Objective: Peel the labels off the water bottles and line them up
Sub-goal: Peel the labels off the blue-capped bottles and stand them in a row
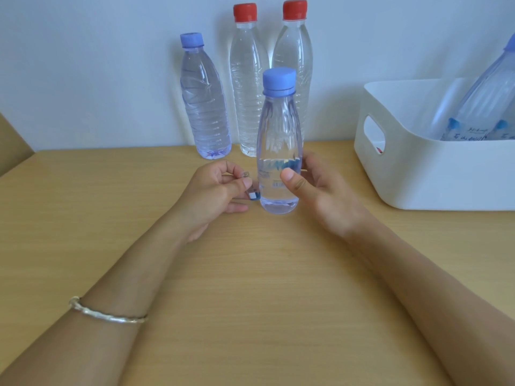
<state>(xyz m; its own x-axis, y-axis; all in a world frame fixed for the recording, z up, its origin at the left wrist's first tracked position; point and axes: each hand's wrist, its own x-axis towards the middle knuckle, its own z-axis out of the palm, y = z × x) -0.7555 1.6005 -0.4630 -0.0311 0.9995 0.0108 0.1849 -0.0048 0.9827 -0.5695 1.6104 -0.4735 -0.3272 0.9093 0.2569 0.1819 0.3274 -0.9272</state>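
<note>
A small blue-capped water bottle (pixel 279 135) stands upright on the wooden table (pixel 250 288) in the middle. My right hand (pixel 317 196) grips its lower body, thumb across the front. My left hand (pixel 214 190) pinches the loose edge of the clear label (pixel 252 189), which is partly pulled away from the bottle's left side. Against the wall stand three bare bottles in a row: one with a blue cap (pixel 204 107) and two taller ones with red caps (pixel 246 87) (pixel 296 51).
A white plastic bin (pixel 412 162) with a handle cutout sits at the right, holding labelled blue-capped bottles (pixel 482 107). A brown surface shows at the far left edge. A silver bangle is on my left wrist.
</note>
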